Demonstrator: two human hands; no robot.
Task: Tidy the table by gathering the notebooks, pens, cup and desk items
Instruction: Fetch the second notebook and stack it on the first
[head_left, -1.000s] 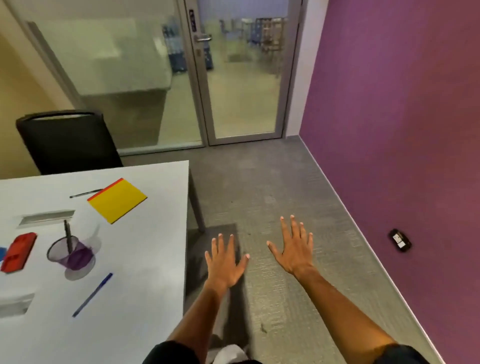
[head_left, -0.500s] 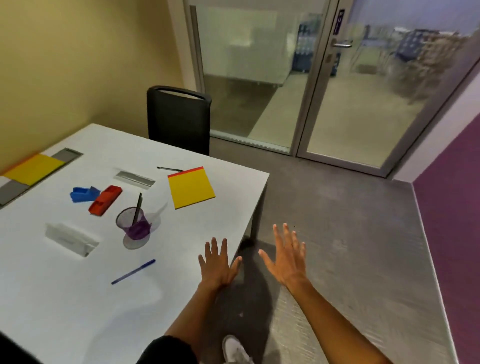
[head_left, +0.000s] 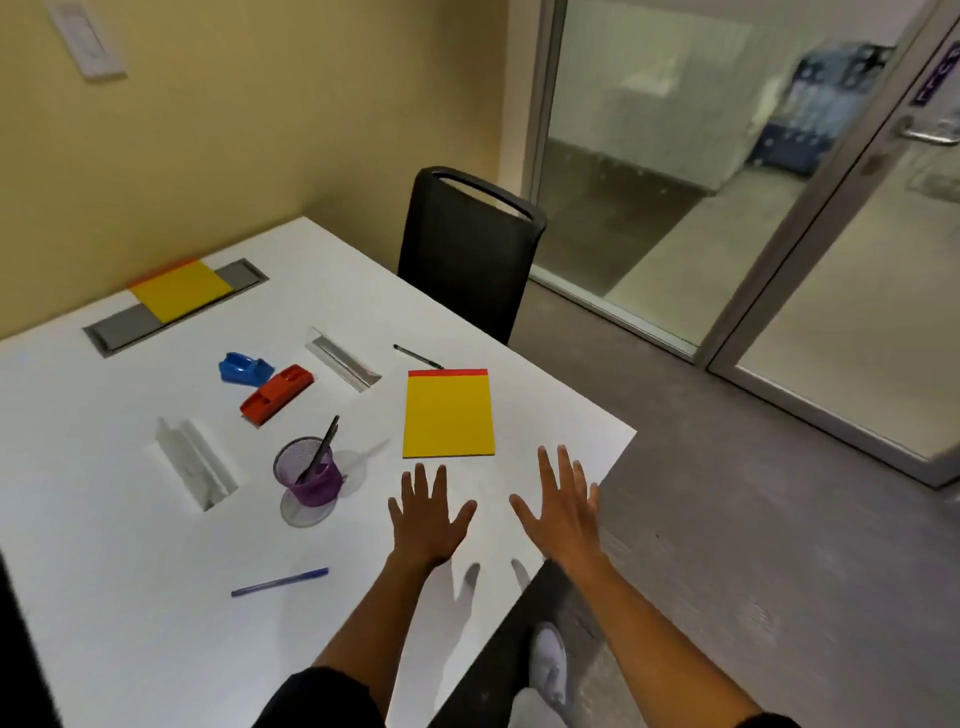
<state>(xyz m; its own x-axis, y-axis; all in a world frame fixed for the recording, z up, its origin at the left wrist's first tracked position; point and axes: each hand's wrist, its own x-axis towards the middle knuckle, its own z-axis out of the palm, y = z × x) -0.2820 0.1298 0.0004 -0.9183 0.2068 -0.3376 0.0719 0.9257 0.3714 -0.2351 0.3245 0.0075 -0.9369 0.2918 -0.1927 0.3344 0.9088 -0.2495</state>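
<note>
Hovering empty, fingers spread: left hand (head_left: 427, 519), right hand (head_left: 562, 512); yellow notebook (head_left: 448, 414) w/ red top strip.

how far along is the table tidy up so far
Nothing looks gathered yet. In hand: nothing; the left hand and right hand are spread open above the table. Left: two yellow notebooks, the blue pen, black pen, purple cup, red item and blue item, all scattered.

Two yellow notebooks (head_left: 448, 414) (head_left: 181, 289), three pens (head_left: 279, 581) (head_left: 417, 357) (head_left: 320, 449), one purple cup (head_left: 307, 476), two plastic holders (head_left: 244, 368) (head_left: 277, 393)
</note>
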